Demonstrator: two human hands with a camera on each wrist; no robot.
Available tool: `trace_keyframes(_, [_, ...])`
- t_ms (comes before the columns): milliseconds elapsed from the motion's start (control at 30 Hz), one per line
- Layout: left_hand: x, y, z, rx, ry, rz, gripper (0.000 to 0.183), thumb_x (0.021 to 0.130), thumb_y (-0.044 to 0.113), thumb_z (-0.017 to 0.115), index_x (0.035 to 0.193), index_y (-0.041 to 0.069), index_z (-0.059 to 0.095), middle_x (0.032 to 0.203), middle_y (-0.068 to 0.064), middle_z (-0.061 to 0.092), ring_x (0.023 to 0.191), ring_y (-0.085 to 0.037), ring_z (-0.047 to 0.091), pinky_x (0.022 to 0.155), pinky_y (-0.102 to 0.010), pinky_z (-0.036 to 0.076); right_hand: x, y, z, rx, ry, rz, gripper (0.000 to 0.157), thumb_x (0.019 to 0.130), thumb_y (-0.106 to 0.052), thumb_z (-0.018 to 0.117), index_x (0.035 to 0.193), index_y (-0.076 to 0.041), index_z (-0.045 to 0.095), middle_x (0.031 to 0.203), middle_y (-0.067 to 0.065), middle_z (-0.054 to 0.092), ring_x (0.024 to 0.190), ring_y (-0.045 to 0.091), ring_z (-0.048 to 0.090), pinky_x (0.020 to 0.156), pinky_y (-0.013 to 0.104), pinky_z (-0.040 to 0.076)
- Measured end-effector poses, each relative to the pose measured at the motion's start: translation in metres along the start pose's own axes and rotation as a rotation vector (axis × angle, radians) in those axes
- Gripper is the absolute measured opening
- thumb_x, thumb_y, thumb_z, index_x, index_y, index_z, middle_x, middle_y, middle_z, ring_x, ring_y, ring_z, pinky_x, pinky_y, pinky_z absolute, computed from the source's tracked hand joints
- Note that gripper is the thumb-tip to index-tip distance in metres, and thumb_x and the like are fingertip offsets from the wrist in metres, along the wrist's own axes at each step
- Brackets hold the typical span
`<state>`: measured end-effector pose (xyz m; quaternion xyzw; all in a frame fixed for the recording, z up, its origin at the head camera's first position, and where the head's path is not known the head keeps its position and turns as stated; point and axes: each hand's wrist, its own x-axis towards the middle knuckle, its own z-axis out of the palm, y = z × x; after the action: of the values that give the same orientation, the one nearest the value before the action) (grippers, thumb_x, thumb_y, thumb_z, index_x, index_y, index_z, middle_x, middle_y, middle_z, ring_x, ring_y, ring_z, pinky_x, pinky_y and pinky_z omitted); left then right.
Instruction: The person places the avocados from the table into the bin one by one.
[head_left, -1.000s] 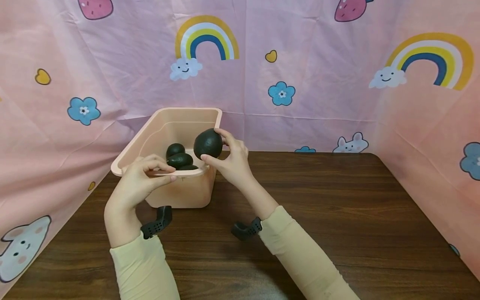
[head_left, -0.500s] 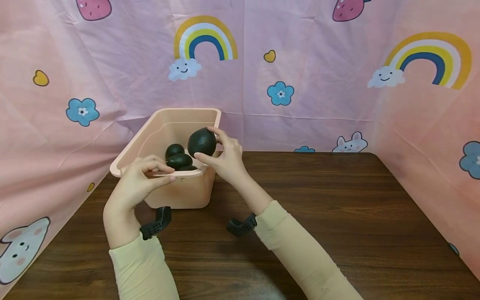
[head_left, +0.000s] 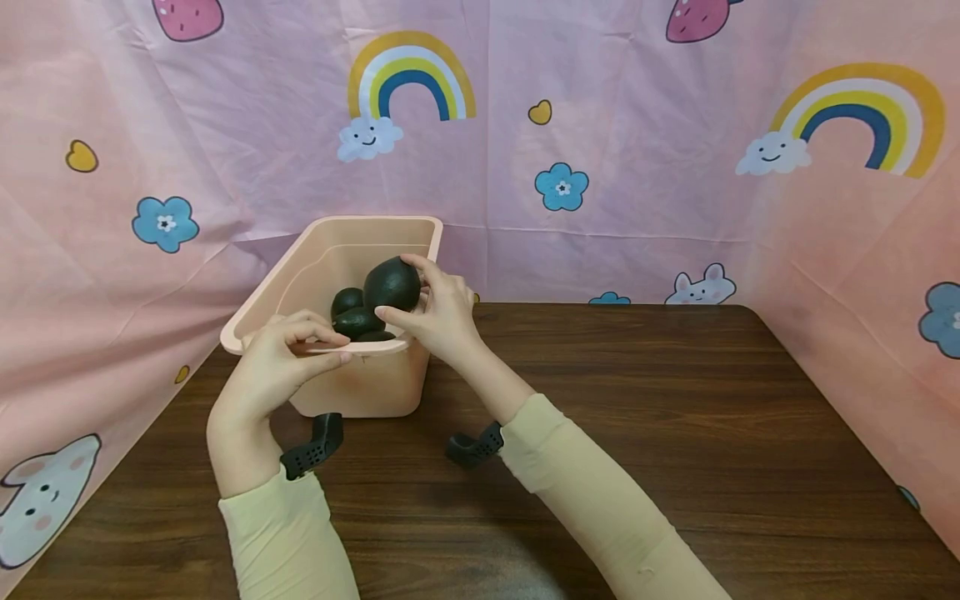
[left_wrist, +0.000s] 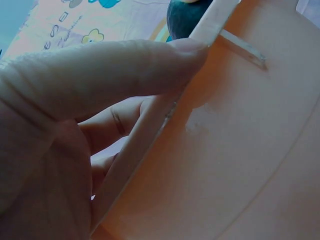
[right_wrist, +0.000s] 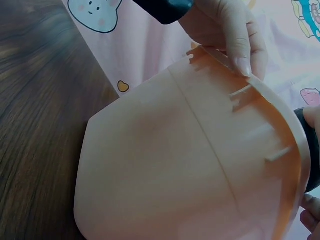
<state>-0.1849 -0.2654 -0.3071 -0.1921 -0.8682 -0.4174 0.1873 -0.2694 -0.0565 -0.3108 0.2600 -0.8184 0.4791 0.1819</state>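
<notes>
A peach plastic bin (head_left: 360,387) stands upright on the table at the left in the head view. My left hand (head_left: 281,358) pinches its near rim, thumb outside and fingers inside; the left wrist view shows the thumb (left_wrist: 145,65) along that rim. Over the bin's right side, my right hand (head_left: 438,312) holds a large dark green avocado (head_left: 392,283) between thumb and fingers. Several more avocados (head_left: 358,322) lie inside the bin, the lowest partly hidden by the rim. In the right wrist view the held avocado (right_wrist: 310,150) shows only at the edge, behind the rim.
The dark wooden table (head_left: 637,433) stretches away to the right of the bin. A pink patterned cloth (head_left: 637,167) hangs behind and along both sides, close to the bin's far left. Each wrist carries a black band (head_left: 311,450).
My right hand has moved left with the avocado, which now overlaps the other avocados in the head view. The left hand stays on the rim, and the bin has not moved.
</notes>
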Motion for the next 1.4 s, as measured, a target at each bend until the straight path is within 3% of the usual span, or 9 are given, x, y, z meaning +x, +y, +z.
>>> trace_keyframes(833, [-0.0018, 0.0033, -0.001, 0.027, 0.009, -0.01, 0.016, 0.079, 0.009, 0.079, 0.094, 0.004, 0.075, 0.087, -0.002, 0.061, 0.095, -0.015, 0.04, 0.068, -0.023, 0.04, 0.0069, -0.0038, 0.0045, -0.146, -0.107, 0.048, 0.075, 0.076, -0.047, 0.078, 0.14, -0.025, 0.044, 0.115, -0.002, 0.057, 0.115, 0.021, 0.038, 0.096, 0.039, 0.026])
trace_keyframes(1067, [-0.002, 0.0028, -0.0013, 0.025, 0.008, -0.012, 0.017, 0.079, 0.009, 0.079, 0.095, 0.004, 0.075, 0.087, -0.002, 0.061, 0.094, -0.015, 0.04, 0.068, -0.023, 0.04, 0.0082, -0.0047, 0.0036, -0.155, -0.146, 0.07, 0.073, 0.08, -0.046, 0.075, 0.142, -0.024, 0.042, 0.133, -0.001, 0.051, 0.121, 0.023, 0.034, 0.098, 0.04, 0.025])
trace_keyframes(1200, [-0.0015, 0.0016, -0.0012, 0.013, 0.0, -0.008, 0.017, 0.08, 0.008, 0.079, 0.096, 0.003, 0.074, 0.088, -0.003, 0.061, 0.098, -0.014, 0.041, 0.068, -0.022, 0.042, 0.0078, -0.0049, 0.002, -0.164, -0.183, 0.092, 0.07, 0.086, -0.046, 0.07, 0.144, -0.022, 0.039, 0.133, 0.0, 0.05, 0.124, 0.023, 0.033, 0.099, 0.042, 0.024])
trace_keyframes(1400, [-0.0008, 0.0012, -0.0008, -0.007, -0.01, -0.013, 0.018, 0.081, 0.009, 0.078, 0.097, 0.002, 0.074, 0.09, -0.004, 0.061, 0.1, -0.013, 0.043, 0.067, -0.021, 0.045, 0.0089, -0.0038, -0.0002, -0.179, -0.213, 0.113, 0.078, 0.085, -0.049, 0.068, 0.149, -0.023, 0.032, 0.143, -0.002, 0.042, 0.131, 0.026, 0.028, 0.103, 0.045, 0.021])
